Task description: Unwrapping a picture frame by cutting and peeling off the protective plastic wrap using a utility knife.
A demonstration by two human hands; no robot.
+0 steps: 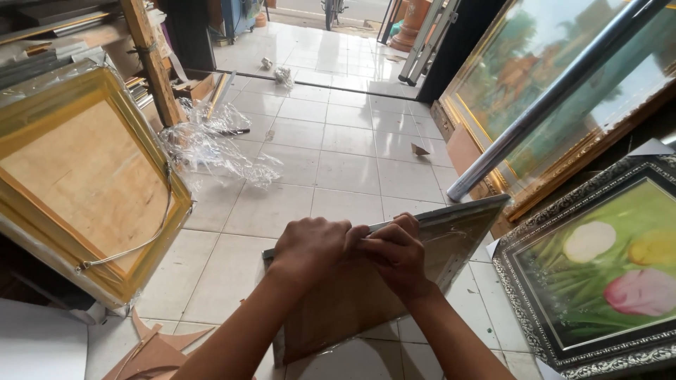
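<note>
Item: one flat rectangular picture frame wrapped in clear plastic film [394,281], seen from its brown board back, with a thin pale silver edge along the top. It stands tilted on the white tiled floor [345,155], directly in front of the person, its upper right corner raised and its lower edge partly cut off by the forearms.

Hands: two. The left hand [310,246] curls over the frame's top edge, fingers closed down on it. The right hand [398,253] touches the left, fingers pinched narrow on the same edge; whether it grips film or a small tool cannot be told.

Left of the wrapped frame: one large gold-edged frame covered in plastic film [84,190], back outward, with a hanging wire across it, leaning on a wooden post [151,60]. Beyond it, one heap of crumpled clear film [211,144]. Below it, brown cardboard offcuts [151,348], number unclear.

Right of the wrapped frame: one dark ornate-framed painting of pale, yellow and pink tulips [598,274], cut off at the picture's edge. Above that, one large gold-framed landscape painting [556,77], its subject blurred, crossed by one long grey roll of film or tube [556,95] leaning diagonally, its top out of view.

Far beyond the wrapped frame: small scraps on the tiles, a ladder's feet and a terracotta pot, all partly cut off.
</note>
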